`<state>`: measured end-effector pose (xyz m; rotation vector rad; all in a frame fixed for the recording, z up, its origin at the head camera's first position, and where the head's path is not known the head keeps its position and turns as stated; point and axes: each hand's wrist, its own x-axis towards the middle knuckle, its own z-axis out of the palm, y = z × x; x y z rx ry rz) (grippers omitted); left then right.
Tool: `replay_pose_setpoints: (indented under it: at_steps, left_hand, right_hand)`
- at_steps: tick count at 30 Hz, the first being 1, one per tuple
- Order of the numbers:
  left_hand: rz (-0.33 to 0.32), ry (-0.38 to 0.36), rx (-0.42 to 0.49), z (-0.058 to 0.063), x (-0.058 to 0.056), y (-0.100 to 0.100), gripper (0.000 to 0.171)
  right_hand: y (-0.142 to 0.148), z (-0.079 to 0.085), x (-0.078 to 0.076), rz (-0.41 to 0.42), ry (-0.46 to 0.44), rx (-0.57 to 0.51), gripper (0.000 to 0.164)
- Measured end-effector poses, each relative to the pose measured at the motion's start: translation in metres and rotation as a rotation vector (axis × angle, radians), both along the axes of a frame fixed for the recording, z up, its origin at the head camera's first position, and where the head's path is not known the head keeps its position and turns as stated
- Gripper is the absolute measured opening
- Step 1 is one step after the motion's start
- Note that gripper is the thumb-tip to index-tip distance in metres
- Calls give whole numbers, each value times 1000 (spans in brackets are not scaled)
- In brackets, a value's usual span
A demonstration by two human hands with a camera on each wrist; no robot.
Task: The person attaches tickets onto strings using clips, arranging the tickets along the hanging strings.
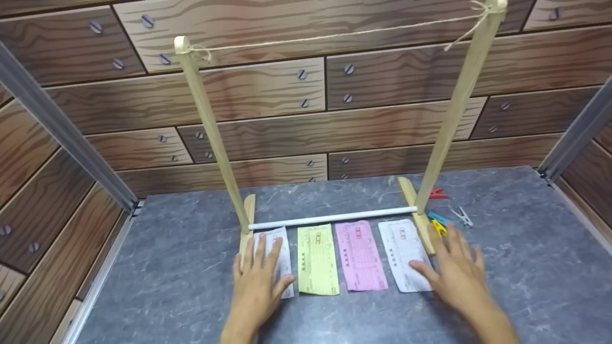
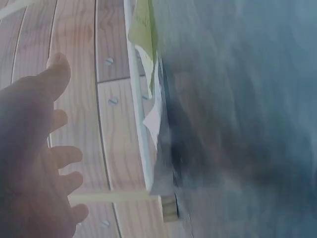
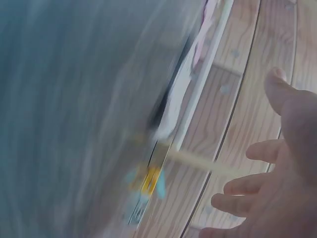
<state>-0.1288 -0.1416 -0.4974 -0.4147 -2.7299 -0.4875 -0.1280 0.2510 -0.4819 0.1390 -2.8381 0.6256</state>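
My left hand (image 1: 256, 284) hangs with fingers spread over a white printed paper slip (image 1: 286, 260), covering much of it. Side by side to its right lie a yellow slip (image 1: 318, 267), a pink slip (image 1: 362, 263) and another white slip (image 1: 400, 248). Over that last slip's right edge reaches the thumb of my right hand (image 1: 456, 274), its fingers also spread. Neither hand holds anything; both wrist views show bare fingers above the tabletop. Near the right fingertips lie clothespins: yellow (image 1: 438, 228), blue (image 1: 440, 218), grey (image 1: 462, 217) and red (image 1: 438, 193).
Behind the slips stands a wooden frame with a left post (image 1: 210, 129), a right post (image 1: 456, 110) and a white bottom bar (image 1: 330, 219). A thin string (image 1: 334, 36) is tied between the post tops. Wood-patterned walls and metal rails (image 1: 62, 124) enclose the grey tabletop (image 1: 186, 267).
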Motion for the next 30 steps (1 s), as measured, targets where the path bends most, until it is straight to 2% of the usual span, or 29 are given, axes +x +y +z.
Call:
replay_pose_setpoints:
  at_steps: [7, 15, 18, 25, 30]
  left_hand:
    - [63, 5, 33, -1, 5, -17, 76]
    - [84, -17, 63, -4, 2, -22, 76]
    - [108, -59, 77, -5, 2, -23, 78]
    - [147, -138, 131, -5, 0, -23, 77]
    - [214, -188, 189, -5, -4, -19, 76]
  right_hand:
    - [40, 7, -17, -68, -58, -75, 84]
    - [62, 0, -41, -84, -75, -78, 64]
    - [63, -4, -50, -88, -127, -85, 64]
    - [68, -12, -67, -139, -341, -81, 72]
    - [71, -11, -74, -172, -396, -71, 66]
